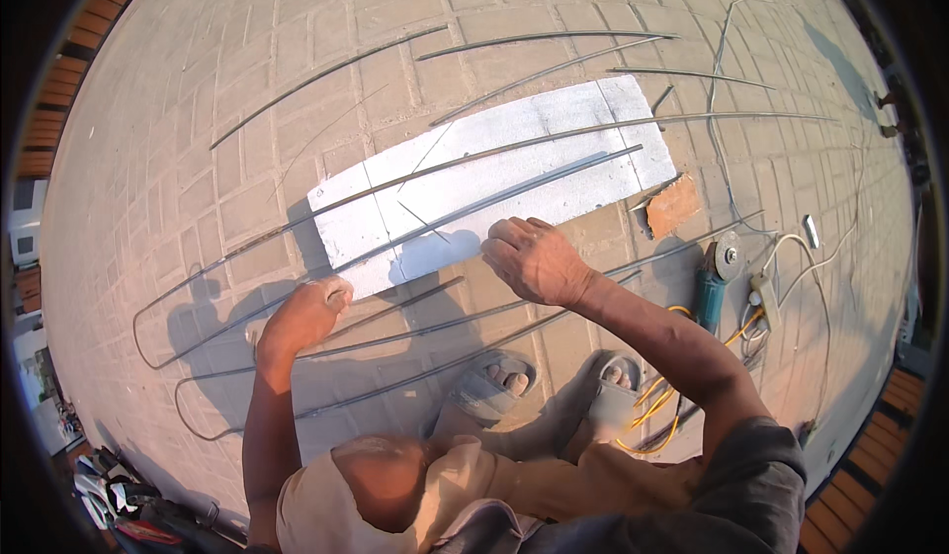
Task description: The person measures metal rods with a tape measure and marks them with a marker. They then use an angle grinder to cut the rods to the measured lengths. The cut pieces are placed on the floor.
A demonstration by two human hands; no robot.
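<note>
Across a white marked board (573,109) lies a long metal rod bent into a U (494,151), its closed end at the left. My left hand (301,315) is closed beside the board's near left corner, against the rod's nearer leg; its fingers hide whether it grips the rod. Over the board's near edge, my right hand (539,260) is closed with fingers curled, and I cannot make out anything in it. A second bent rod (395,384) lies on the paving between the board and my feet. Thin dark pieces (423,220) rest on the board.
Several straight rods (331,85) lie on the paving beyond the board. At the right are a green angle grinder (710,297) with its disc up, a yellow cord (652,411), pale cables (820,287) and a broken brown piece (674,206). My sandalled feet (504,384) stand close by.
</note>
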